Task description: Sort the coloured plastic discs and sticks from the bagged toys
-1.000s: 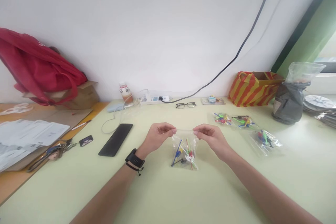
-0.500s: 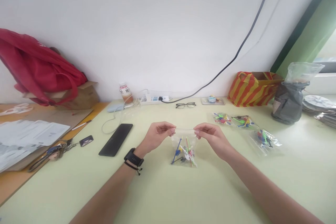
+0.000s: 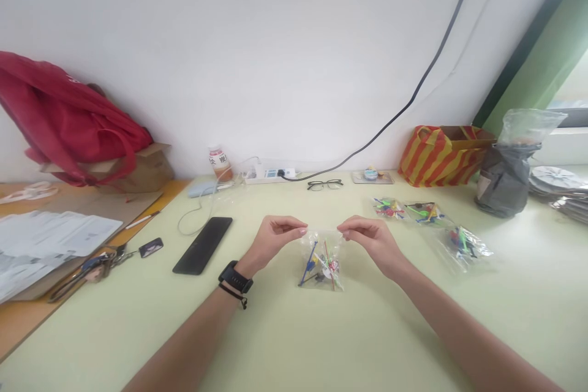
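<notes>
A clear plastic bag (image 3: 320, 264) hangs in front of me, with several small coloured plastic pieces inside, blue, yellow, white, red and green. Its top left corner is pinched between the thumb and fingers of my left hand (image 3: 275, 237). My right hand (image 3: 367, 239) grips the top right corner the same way, so the upper edge is stretched between them. Beyond my right hand lie three similar filled bags: one bag (image 3: 388, 208) at the left, a second bag (image 3: 427, 213) beside it, and a third bag (image 3: 463, 244) nearer to me.
A black phone (image 3: 203, 245) lies left of my left hand. Glasses (image 3: 325, 184), a power strip (image 3: 270, 176) and a bottle (image 3: 221, 164) are along the wall. At the right stand a striped bag (image 3: 436, 159) and a grey bag (image 3: 504, 180). Keys (image 3: 103, 260) lie far left.
Both hands keep hold of the bag's top edge. The fingers of my left hand have straightened a little, and the bag has shifted very slightly.
</notes>
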### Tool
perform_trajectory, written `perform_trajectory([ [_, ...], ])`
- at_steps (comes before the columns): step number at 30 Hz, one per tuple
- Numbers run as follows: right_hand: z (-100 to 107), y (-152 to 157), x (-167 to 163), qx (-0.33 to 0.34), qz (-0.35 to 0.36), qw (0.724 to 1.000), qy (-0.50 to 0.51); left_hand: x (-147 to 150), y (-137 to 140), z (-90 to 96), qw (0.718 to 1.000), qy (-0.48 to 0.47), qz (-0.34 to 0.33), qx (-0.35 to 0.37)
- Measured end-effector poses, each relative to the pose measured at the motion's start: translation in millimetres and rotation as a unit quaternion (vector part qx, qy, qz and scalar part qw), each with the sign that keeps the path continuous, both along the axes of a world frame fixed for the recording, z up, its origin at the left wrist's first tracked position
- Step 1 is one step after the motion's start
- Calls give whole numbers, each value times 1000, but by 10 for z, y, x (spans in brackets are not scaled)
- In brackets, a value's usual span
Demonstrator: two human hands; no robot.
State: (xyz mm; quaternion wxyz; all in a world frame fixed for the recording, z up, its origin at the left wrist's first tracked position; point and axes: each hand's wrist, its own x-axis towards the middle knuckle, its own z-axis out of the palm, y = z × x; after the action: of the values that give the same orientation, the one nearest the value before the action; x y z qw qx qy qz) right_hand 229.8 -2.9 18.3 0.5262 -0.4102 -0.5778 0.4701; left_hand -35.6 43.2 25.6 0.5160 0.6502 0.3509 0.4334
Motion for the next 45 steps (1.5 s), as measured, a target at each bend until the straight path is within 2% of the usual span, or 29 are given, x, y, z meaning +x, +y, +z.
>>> perform_trajectory([
  [4, 14, -17, -21, 14, 11, 999, -26, 18, -7, -23, 1000, 0, 11, 5],
  [7, -7, -2, -35, 24, -9, 998, -50, 40, -19, -18, 1000, 5, 6, 9],
  [12, -63, 26, -56, 50, -19, 991, -119, 65, -14, -28, 994, 79, 1, 71],
  [22, -45, 11, -43, -15, -4, 1000, -19, 43, -10, -18, 999, 35, 6, 14],
  [29, -57, 8, -7, 44, 15, 998, -48, 34, -27, 23, 1000, 9, 8, 19],
  [38, -3, -21, -1, 91, 10, 991, -101, 43, -37, -26, 1000, 6, 1, -6],
  [42, -46, -8, -33, 83, -21, 989, -122, 63, -31, -31, 998, 48, 5, 34],
  [45, -71, 0, -55, 106, -39, 980, -166, 64, -21, -25, 992, 93, 10, 80],
])
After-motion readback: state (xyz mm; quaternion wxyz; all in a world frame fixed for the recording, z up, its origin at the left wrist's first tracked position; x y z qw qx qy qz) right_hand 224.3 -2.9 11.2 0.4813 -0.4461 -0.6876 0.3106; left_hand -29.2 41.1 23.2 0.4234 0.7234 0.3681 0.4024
